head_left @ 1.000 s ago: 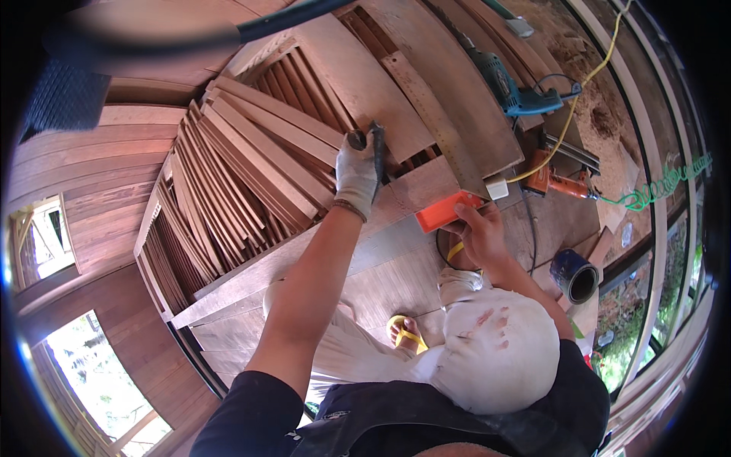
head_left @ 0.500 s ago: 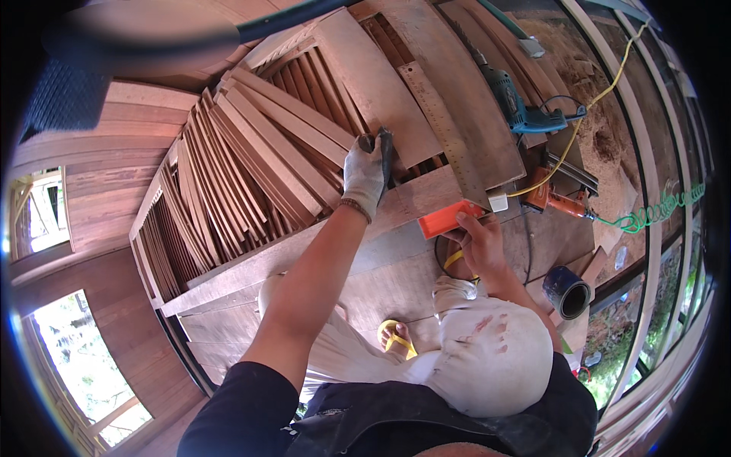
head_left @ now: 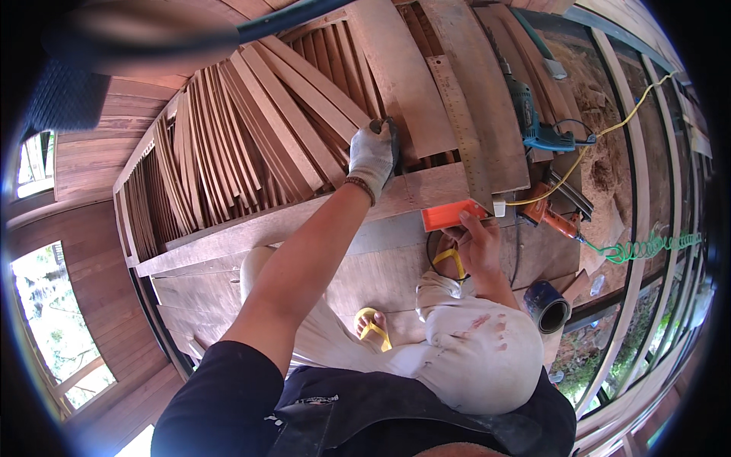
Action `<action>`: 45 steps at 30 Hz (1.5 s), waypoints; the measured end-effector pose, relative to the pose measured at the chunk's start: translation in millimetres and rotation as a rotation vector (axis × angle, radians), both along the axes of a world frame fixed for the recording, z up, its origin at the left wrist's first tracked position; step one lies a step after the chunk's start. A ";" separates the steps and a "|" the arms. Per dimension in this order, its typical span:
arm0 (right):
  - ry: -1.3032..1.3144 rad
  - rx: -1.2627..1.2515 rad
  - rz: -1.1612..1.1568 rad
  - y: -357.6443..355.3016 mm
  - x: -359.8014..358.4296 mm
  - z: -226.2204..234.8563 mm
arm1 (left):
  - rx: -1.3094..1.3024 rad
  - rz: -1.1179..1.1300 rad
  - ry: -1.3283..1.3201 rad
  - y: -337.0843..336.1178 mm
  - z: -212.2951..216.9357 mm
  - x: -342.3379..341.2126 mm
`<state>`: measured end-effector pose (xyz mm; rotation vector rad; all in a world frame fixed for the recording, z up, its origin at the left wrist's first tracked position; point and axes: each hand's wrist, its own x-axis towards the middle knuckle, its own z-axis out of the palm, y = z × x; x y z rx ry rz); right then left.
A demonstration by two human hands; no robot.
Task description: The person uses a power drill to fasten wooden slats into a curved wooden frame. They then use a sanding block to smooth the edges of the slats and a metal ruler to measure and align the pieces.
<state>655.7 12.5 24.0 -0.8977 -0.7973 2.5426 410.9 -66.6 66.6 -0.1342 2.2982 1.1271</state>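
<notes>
My right hand (head_left: 478,242), bare, grips the orange handle of a try square (head_left: 455,215). The handle lies along the near edge of a wooden frame rail (head_left: 320,218), and the square's long metal blade, marked like a ruler, reaches away across the boards. My left hand (head_left: 371,154), in a pale glove with dark patches, is closed at that rail, beside the near end of a wide board (head_left: 411,99). Whatever its fingers hold, if anything, is hidden. Many thin wooden slats (head_left: 228,141) stand packed in the frame left of this hand, some leaning.
Right of the boards lie a blue-green power drill (head_left: 541,126) and an orange air tool (head_left: 550,213) with a coiled green hose (head_left: 647,247). A yellow cord (head_left: 563,179) runs past them. A dark open can (head_left: 547,306) stands beside my right knee.
The view has shifted, so the frame sits further left and higher. My left hand's fingers look more closed at the rail. My right hand still holds the try square's handle, now slightly turned.
</notes>
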 end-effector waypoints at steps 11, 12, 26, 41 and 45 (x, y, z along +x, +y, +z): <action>0.033 -0.005 0.063 6.1 3.8 0.1 | -0.024 -0.104 0.145 -6.7 -18.3 -5.3; 0.039 -0.001 0.066 6.0 4.2 0.4 | -0.031 -0.098 0.130 -6.9 -14.5 -4.0; 0.025 -0.009 0.051 5.1 2.0 5.2 | 0.094 -0.071 0.156 -9.0 -36.8 -7.0; -0.004 0.044 0.006 -3.6 -5.9 16.2 | 0.134 -0.079 0.207 -9.5 -44.1 -8.8; 0.002 0.053 0.011 -4.3 -9.9 16.0 | 0.155 -0.061 0.198 -9.6 -45.1 -9.7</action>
